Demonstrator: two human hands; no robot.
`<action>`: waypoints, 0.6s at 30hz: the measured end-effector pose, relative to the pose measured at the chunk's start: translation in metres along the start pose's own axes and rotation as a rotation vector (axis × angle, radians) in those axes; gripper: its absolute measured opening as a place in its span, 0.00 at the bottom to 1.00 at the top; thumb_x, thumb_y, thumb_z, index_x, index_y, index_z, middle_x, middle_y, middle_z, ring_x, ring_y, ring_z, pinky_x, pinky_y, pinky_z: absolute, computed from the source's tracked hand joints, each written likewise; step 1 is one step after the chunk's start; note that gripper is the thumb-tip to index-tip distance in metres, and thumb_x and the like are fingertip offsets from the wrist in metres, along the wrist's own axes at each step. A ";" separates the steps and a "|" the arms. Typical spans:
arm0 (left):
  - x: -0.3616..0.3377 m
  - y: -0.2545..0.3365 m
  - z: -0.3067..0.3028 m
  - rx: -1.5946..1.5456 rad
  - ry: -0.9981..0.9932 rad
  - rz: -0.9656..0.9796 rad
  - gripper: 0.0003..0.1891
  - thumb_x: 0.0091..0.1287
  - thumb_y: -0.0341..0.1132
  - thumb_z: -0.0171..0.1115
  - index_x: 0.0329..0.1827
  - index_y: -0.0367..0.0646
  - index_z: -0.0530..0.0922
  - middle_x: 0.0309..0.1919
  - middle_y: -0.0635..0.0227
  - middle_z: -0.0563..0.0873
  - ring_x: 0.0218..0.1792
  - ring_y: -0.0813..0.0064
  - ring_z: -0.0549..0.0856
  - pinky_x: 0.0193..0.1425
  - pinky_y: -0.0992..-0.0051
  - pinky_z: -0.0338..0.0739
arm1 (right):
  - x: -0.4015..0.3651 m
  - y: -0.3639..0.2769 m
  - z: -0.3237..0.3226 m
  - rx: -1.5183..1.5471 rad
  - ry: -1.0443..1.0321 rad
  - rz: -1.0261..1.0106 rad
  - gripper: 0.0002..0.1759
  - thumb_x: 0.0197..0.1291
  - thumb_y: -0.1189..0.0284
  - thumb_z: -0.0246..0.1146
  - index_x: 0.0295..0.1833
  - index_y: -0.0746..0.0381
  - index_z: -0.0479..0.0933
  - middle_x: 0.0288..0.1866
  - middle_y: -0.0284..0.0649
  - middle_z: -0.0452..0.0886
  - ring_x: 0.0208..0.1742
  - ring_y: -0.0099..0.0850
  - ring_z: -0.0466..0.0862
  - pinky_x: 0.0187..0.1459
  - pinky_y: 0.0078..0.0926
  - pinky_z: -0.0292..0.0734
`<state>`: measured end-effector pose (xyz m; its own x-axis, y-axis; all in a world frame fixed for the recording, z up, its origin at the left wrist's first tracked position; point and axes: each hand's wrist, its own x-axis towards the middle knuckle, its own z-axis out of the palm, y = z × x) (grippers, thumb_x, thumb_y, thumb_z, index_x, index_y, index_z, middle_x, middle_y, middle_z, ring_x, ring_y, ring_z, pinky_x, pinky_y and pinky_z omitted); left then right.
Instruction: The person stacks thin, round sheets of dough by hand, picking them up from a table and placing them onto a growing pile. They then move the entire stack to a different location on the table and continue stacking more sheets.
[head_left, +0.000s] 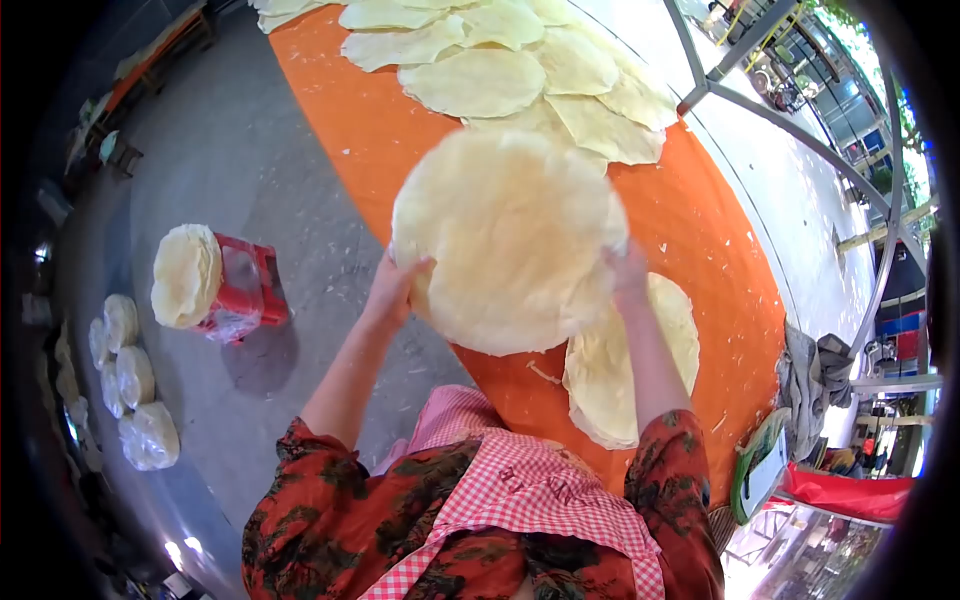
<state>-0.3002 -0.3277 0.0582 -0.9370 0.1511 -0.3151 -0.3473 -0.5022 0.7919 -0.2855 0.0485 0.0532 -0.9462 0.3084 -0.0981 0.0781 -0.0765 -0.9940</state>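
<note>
A large round flatbread (510, 240), thin and pale, is held up in front of me between both hands. My left hand (405, 280) grips its left edge, the thumb lying on top. My right hand (628, 272) is closed on the right edge and looks slightly blurred. Below my right forearm, a stack of similar flatbreads (600, 385) rests on the orange cloth (720, 330). Farther along the cloth, overlapping flatbreads (480, 82) are spread out in rows.
On the floor to the left, a red stool (245, 285) carries another flatbread pile (187, 275). Beyond it stand several plastic-wrapped stacks (133, 375). A metal frame (800, 125) rises at the right. Grey cloths (805, 375) and a green-rimmed item (762, 468) lie by the right edge.
</note>
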 end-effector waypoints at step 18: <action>0.020 -0.050 -0.036 0.113 0.098 -0.150 0.25 0.63 0.23 0.56 0.65 0.40 0.67 0.58 0.60 0.79 0.57 0.64 0.79 0.62 0.64 0.74 | 0.001 0.084 -0.007 -0.062 0.083 0.259 0.14 0.56 0.80 0.59 0.50 0.68 0.74 0.45 0.45 0.82 0.43 0.35 0.83 0.43 0.34 0.80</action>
<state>-0.2998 -0.3304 -0.0063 -0.8679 0.1309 -0.4791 -0.4902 -0.3809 0.7840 -0.2776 0.0490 -0.0311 -0.8637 0.3627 -0.3501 0.3351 -0.1058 -0.9362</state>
